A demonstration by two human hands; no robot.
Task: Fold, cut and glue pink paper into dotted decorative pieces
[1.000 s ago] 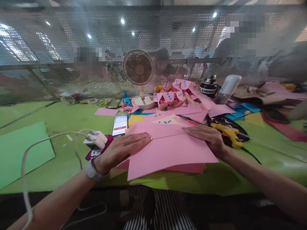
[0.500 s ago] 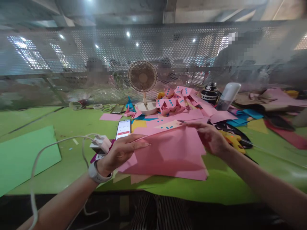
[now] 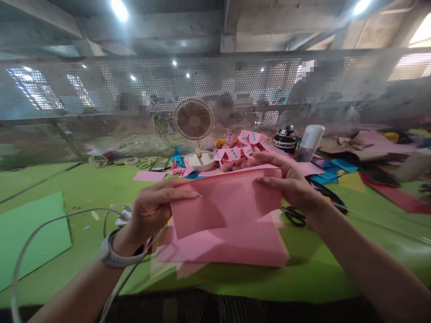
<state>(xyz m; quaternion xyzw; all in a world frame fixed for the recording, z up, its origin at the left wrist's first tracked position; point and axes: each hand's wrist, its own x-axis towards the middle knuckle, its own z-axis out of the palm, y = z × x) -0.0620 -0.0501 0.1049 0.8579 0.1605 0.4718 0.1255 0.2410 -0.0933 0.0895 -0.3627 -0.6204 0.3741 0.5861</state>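
A folded sheet of pink paper (image 3: pixel 215 202) is held up between both hands, its top edge tilted away. My left hand (image 3: pixel 156 199), with a pale watch (image 3: pixel 117 251) on the wrist, pinches the sheet's left end between thumb and fingers. At the right end my right hand (image 3: pixel 291 181) grips the same sheet, thumb on the near face and fingers behind the top edge. Below it lies a stack of pink paper (image 3: pixel 235 246), with paler sheets poking out underneath. Black scissor handles (image 3: pixel 295 217) show just under my right hand.
Pink cut-out pieces with blue dots (image 3: pixel 232 154) pile up behind the hands beside a small fan (image 3: pixel 194 121). A white cable and charger (image 3: pixel 124 215) lie left, near a green sheet (image 3: pixel 33 237). A black jar (image 3: pixel 286 140) and clear bottle (image 3: pixel 310 143) stand behind right.
The pink sheet has risen off the stack and come nearer, held in both hands. My right thumb now presses on its near face. The view has tilted up slightly; the phone is now hidden.
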